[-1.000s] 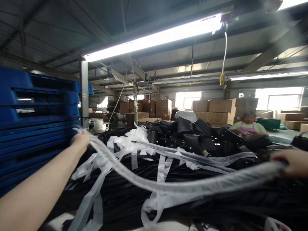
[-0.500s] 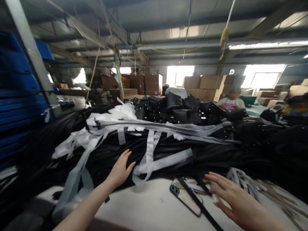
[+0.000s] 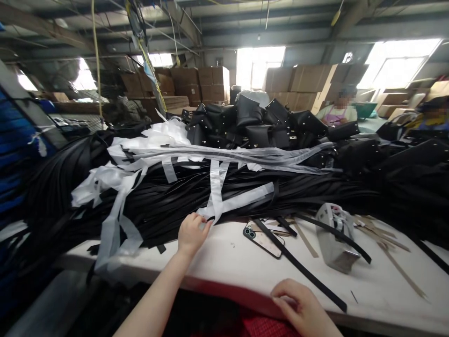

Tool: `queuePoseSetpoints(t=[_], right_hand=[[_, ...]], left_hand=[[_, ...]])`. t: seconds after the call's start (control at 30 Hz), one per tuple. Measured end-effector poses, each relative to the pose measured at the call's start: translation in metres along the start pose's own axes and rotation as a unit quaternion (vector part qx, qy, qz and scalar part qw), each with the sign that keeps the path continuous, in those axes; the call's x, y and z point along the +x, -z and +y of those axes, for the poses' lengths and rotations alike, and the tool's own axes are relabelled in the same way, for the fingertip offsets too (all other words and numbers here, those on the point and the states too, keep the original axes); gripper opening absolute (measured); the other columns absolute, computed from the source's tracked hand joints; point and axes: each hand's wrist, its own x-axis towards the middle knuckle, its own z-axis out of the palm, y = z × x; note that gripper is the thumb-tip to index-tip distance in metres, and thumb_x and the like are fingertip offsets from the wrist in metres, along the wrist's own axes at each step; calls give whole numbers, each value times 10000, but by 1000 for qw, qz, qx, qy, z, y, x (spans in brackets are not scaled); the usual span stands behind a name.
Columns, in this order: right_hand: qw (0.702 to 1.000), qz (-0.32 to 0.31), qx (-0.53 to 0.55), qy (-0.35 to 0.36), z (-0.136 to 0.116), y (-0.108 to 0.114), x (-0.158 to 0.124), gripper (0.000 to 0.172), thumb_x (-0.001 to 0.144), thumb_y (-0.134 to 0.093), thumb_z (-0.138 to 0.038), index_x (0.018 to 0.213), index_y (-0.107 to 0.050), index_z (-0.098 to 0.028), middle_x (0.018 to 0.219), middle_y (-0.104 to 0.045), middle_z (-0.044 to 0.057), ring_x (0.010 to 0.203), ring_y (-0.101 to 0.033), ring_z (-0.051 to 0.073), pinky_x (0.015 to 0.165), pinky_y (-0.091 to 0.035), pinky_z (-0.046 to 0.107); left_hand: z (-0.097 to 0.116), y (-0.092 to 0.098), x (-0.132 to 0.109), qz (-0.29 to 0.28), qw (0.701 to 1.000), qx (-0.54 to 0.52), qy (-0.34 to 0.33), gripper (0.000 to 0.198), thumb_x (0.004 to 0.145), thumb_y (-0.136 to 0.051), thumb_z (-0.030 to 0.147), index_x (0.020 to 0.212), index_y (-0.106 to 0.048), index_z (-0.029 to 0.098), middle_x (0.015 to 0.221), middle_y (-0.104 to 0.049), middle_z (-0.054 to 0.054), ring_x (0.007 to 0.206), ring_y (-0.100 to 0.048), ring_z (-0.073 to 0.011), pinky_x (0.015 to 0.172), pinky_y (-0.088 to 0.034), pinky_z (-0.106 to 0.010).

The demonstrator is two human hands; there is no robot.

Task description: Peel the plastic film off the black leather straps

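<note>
My left hand is at the front of the pile, thumb and fingers pinched on the lower end of a translucent white strip. That strip lies folded over a thick heap of long black straps. My right hand is low at the table's front edge, its fingers curled and thumb bent in to the fingertips. Whatever it may pinch is too small or hidden to make out. A loose black strap lies just beyond it, crossing a phone in a pale case.
A grey metal tape dispenser stands right on the white table, near brown paper strips. Black studded pieces are heaped behind the straps. Another person is at the far right. Cartons are stacked at the back.
My left hand has gone from open over the straps to pinching the white strip. My right hand has come back to the table edge and curled. The view has tipped down.
</note>
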Motion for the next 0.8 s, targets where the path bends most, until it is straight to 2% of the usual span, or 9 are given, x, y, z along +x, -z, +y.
queuePoseSetpoints(t=[0.07,0.13,0.23,0.3,0.43,0.6,0.7,0.8], right_hand=[[1000,-13,1,5,-1,-11,2,176,886,-514,-274,820,-664,-211,837,-706,52,812,-660,211,767,-507,313],[1000,-16,-2,4,1,-17,5,161,868,-526,-271,808,-662,-209,825,-707,53,798,-659,213,760,-502,314],[1000,-8,-3,6,6,-17,9,181,859,-523,-290,799,-671,-204,818,-713,64,787,-662,221,748,-500,318],[1000,1,6,9,8,-16,11,198,858,-521,-307,783,-673,-205,807,-716,67,778,-663,225,738,-498,319],[999,7,44,5,1,-16,15,236,866,-514,-340,749,-666,-202,769,-709,60,754,-656,224,719,-491,319],[994,-14,102,23,-29,-22,38,254,882,-540,-357,782,-694,-182,795,-714,67,791,-651,229,761,-489,340],[985,-1,165,42,-46,-33,65,256,868,-597,-395,950,-712,-182,978,-723,95,939,-646,256,883,-477,391],[951,-8,305,46,-61,-51,94,439,786,-715,-445,1139,-656,-191,1135,-691,102,1084,-610,273,979,-435,423]], left_hand=[[6,-6,7,-5,1000,18,10,305,795,-679,470,718,-678,175,844,-609,-114,890,-579,-326,829,-463,-454],[11,-14,11,-12,1000,23,17,266,736,-737,425,665,-687,173,844,-602,-123,890,-568,-340,803,-456,-464],[17,-16,11,-17,1000,-3,19,213,778,-674,289,596,-676,178,845,-615,-122,871,-575,-317,782,-453,-447],[20,-7,6,-17,999,-40,15,238,816,-628,274,599,-675,189,867,-642,-106,865,-588,-287,803,-453,-429],[28,24,-15,-26,990,-139,18,259,863,-594,377,702,-710,209,886,-691,-77,897,-617,-262,864,-451,-397],[36,44,-44,-84,959,-262,63,281,841,-608,420,734,-699,177,770,-705,-61,740,-648,-224,697,-501,-310],[43,50,-60,-119,941,-306,85,268,827,-626,415,798,-716,164,780,-720,-66,745,-654,-238,710,-510,-320],[56,60,-81,-168,920,-344,80,238,829,-639,387,907,-737,184,898,-742,-61,846,-664,-249,797,-508,-324]])
